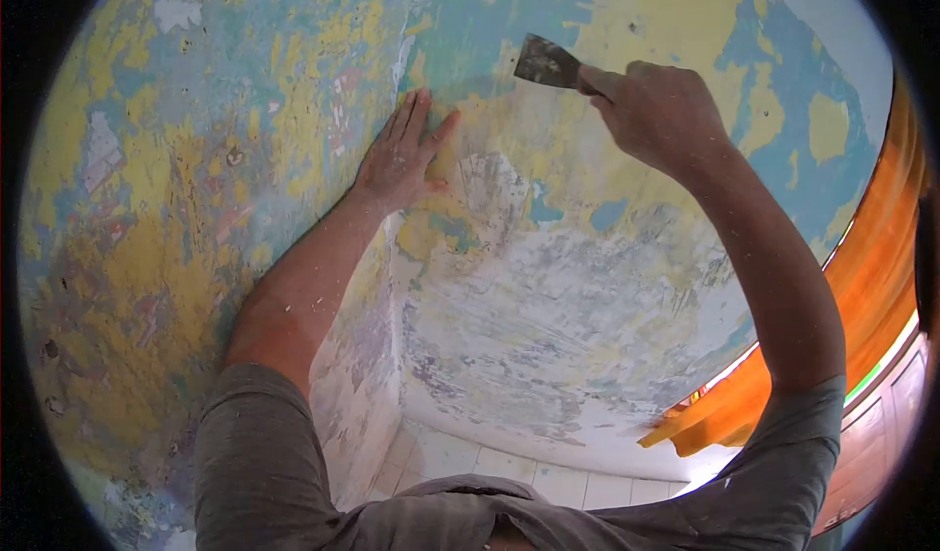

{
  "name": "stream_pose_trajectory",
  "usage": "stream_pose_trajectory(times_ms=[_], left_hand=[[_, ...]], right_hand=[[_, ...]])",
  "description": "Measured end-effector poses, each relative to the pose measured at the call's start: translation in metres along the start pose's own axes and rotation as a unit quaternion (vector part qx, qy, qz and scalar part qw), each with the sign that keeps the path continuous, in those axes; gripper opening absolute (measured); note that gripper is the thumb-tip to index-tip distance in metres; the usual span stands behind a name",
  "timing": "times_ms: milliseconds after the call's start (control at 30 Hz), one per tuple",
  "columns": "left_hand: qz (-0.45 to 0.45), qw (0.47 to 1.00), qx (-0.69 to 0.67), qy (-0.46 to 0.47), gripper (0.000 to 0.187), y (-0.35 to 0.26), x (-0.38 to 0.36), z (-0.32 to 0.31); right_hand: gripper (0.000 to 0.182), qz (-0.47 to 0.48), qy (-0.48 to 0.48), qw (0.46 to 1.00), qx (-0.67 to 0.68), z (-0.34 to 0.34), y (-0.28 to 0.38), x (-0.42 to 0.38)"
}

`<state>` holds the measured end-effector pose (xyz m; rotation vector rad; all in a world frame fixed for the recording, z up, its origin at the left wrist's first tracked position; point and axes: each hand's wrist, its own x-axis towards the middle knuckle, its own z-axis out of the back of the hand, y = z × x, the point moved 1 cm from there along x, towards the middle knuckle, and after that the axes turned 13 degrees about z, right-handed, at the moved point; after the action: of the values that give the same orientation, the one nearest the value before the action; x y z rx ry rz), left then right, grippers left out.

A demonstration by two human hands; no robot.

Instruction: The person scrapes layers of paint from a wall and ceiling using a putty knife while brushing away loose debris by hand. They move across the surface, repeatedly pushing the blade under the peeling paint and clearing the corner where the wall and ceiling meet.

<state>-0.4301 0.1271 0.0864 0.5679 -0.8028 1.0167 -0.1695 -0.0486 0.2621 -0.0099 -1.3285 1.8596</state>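
My right hand [658,111] clenches the scraper [546,63], blade on the peeling wall [196,208]; my left hand [401,160] lies flat, released, nearby. A slipping blade could nick those fingers.

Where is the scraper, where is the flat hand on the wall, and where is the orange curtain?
scraper [544,63], head view, on the middle of its metal blade.
left hand [399,160], head view, on the back of the hand.
curtain [871,257], head view, on the orange cloth.
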Motion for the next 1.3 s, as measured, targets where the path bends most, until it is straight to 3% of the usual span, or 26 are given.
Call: stream_pose_trajectory(times_ms=[267,567,633,733,900,1000,1067,1133,1300], left_hand=[[0.014,1.000,0.002,0.018,0.112,0.001,0.002,-0.001],[0.019,1.000,0.015,0.019,0.107,-0.002,-0.003,0.001],[0.021,1.000,0.011,0.017,0.107,0.000,-0.001,-0.001],[0.021,0.999,0.010,0.025,0.105,0.000,-0.001,0.001],[0.032,0.999,0.015,0.035,0.104,-0.002,-0.004,0.001],[0.014,1.000,0.008,0.020,0.105,0.001,-0.005,-0.003],[0.007,1.000,-0.003,0.007,0.107,0.002,-0.004,-0.005],[0.021,0.999,0.009,0.028,0.107,-0.009,-0.004,0.005],[0.029,0.999,0.019,0.020,0.107,-0.001,-0.004,0.000]], right_hand=[[0.021,0.000,0.025,1.000,-0.016,0.029,-0.015,-0.017],[0.022,0.030,-0.005,0.999,-0.011,0.033,-0.046,-0.041],[0.025,0.038,-0.052,0.997,-0.044,0.026,-0.037,-0.040],[0.027,-0.012,0.016,1.000,-0.018,0.022,-0.032,-0.022],[0.026,0.008,-0.021,0.999,0.032,0.026,-0.072,-0.052],[0.025,0.028,-0.053,0.998,-0.027,0.019,-0.063,-0.049],[0.027,-0.012,0.020,0.999,-0.031,0.005,-0.037,-0.019],[0.027,0.033,-0.029,0.996,-0.077,-0.003,-0.025,0.001],[0.027,0.016,0.040,0.999,-0.021,0.023,-0.017,-0.004]])
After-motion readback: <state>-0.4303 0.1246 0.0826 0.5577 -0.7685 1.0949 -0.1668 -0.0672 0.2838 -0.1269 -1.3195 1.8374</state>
